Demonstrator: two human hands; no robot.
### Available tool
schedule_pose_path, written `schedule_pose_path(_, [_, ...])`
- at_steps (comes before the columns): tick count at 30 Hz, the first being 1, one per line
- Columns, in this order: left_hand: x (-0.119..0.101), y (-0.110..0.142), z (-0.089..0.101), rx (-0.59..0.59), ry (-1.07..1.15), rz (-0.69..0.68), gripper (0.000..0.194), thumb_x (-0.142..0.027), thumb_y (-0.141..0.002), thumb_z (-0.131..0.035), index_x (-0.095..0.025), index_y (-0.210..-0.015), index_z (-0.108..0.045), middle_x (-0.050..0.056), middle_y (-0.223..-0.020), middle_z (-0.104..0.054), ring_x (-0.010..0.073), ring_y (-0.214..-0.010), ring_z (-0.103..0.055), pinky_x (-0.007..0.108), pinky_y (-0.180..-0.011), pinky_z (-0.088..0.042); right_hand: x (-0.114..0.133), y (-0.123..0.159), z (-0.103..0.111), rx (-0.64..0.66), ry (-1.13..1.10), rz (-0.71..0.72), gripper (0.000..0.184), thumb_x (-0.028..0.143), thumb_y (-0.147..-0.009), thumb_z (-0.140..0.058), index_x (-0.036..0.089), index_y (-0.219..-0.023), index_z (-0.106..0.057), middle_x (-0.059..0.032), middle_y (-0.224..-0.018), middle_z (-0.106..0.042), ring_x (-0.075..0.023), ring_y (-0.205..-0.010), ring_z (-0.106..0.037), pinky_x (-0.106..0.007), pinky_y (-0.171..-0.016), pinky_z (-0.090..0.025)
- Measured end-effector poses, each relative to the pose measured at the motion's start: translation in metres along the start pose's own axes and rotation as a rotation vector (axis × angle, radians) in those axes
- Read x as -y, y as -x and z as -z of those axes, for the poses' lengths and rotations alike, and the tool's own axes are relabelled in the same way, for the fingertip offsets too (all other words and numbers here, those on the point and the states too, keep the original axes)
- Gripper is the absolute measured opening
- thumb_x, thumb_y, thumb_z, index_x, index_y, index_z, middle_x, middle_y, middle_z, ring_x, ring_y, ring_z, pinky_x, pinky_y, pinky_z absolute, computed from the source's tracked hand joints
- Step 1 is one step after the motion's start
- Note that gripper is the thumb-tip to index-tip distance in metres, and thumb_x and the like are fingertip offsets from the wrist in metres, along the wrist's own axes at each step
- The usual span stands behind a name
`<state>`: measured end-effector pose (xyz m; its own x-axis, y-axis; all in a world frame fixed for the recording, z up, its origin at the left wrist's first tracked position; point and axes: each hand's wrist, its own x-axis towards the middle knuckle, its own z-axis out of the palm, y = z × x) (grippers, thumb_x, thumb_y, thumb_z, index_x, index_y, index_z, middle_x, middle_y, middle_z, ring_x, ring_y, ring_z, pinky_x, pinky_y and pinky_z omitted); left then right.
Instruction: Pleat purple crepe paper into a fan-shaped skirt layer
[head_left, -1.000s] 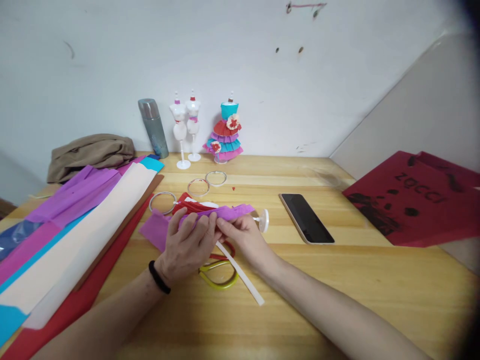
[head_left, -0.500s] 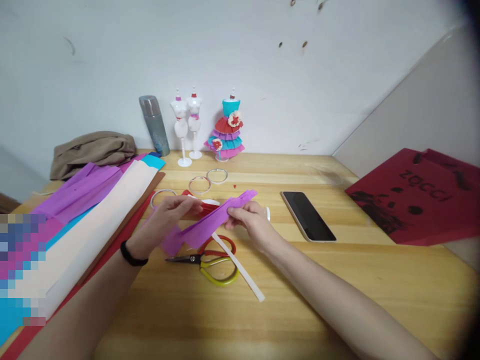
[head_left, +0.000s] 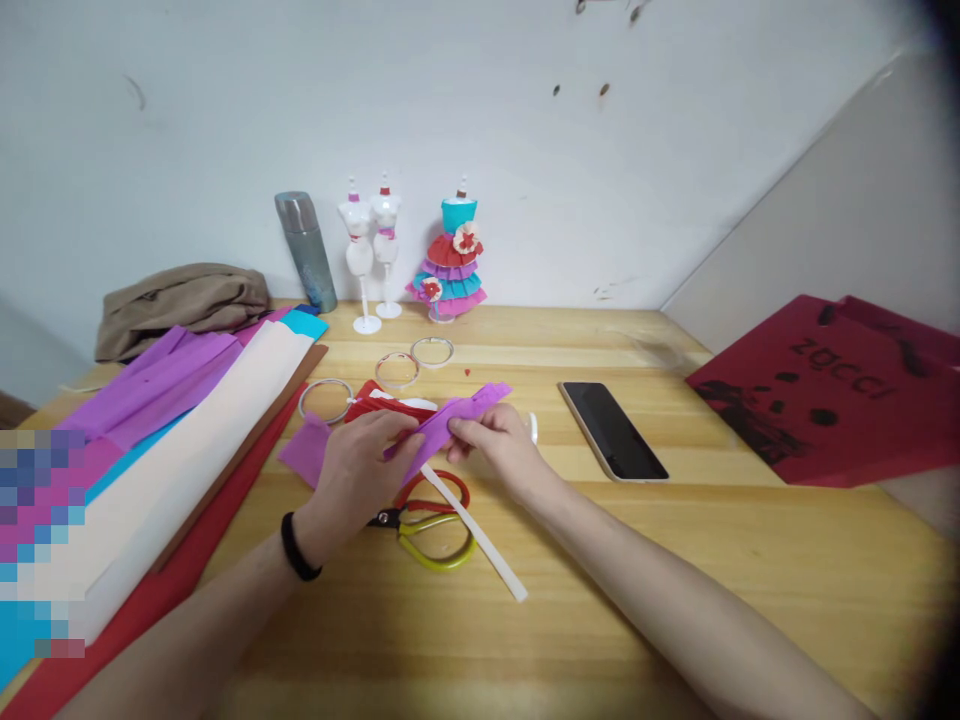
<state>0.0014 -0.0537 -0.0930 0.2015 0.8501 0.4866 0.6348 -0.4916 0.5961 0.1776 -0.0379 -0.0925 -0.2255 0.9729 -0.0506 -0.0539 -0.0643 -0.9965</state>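
Both hands hold a strip of purple crepe paper (head_left: 457, 412) just above the wooden table (head_left: 615, 560). My left hand (head_left: 364, 470) pinches the strip near its left part, fingers closed over it. My right hand (head_left: 495, 445) grips it near the right end with thumb and fingers. A loose purple flap (head_left: 306, 452) lies on the table left of the left hand. Under the hands lie scissors with red and yellow-green handles (head_left: 431, 520) and a white strip (head_left: 480, 540). A small white mannequin stand lies behind my right hand, mostly hidden.
Folded crepe sheets in purple, cream, blue and red (head_left: 165, 450) lie at the left. Three clear rings (head_left: 397, 370), two bare white mannequins (head_left: 367, 250), a dressed one (head_left: 452, 260), a grey flask (head_left: 306, 250) and a brown cloth (head_left: 180, 305) stand behind. A phone (head_left: 611, 432) and red bag (head_left: 832, 390) are at the right.
My left hand let go of the strip and drew left, then came back and pinched it again near the middle. The strip tilted up at its right end, uncovering the scissors.
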Motion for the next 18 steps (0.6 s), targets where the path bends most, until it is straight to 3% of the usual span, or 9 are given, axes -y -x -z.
schedule_pose_path(4, [0.0008, 0.0016, -0.0051, -0.053, 0.065, 0.037, 0.019, -0.026, -0.077, -0.067, -0.017, -0.094, -0.071, 0.007, -0.089, -0.075, 0.0202, -0.078, -0.069, 0.033, -0.071, -0.056, 0.001, 0.0007, -0.0006, 0.021, 0.006, 0.015, 0.025, 0.037, -0.067, -0.065, 0.014, -0.057, -0.069, -0.0023, -0.051, -0.065, -0.0113, -0.046, -0.057, -0.024, -0.052, -0.046])
schedule_pose_path(10, [-0.0057, -0.0021, -0.0002, 0.002, 0.097, 0.047, 0.007, -0.021, -0.078, -0.066, -0.017, -0.077, -0.072, 0.003, -0.075, -0.071, 0.0167, -0.072, -0.064, 0.029, -0.064, -0.051, 0.0003, 0.0024, -0.0021, 0.04, 0.002, 0.018, 0.024, 0.037, -0.067, -0.065, 0.015, -0.057, -0.069, -0.0021, -0.05, -0.064, -0.0111, -0.047, -0.057, -0.024, -0.053, -0.046])
schedule_pose_path(14, [-0.0063, -0.0013, 0.0, -0.032, 0.014, -0.036, 0.01, -0.016, -0.078, -0.066, -0.018, -0.068, -0.067, 0.0, -0.067, -0.065, 0.0138, -0.066, -0.059, 0.026, -0.061, -0.047, -0.0008, 0.0032, -0.0025, 0.045, -0.002, 0.01, 0.024, 0.037, -0.068, -0.066, 0.015, -0.059, -0.069, -0.002, -0.051, -0.064, -0.0112, -0.047, -0.057, -0.025, -0.054, -0.047])
schedule_pose_path(18, [-0.005, 0.003, -0.0012, -0.13, -0.243, -0.284, 0.015, -0.016, -0.084, -0.059, -0.017, -0.069, -0.062, 0.002, -0.069, -0.061, 0.0154, -0.068, -0.055, 0.028, -0.061, -0.045, -0.0014, 0.0027, -0.0026, 0.036, -0.011, -0.006, 0.024, 0.037, -0.067, -0.067, 0.014, -0.06, -0.07, -0.0032, -0.054, -0.066, -0.0112, -0.048, -0.057, -0.025, -0.054, -0.047])
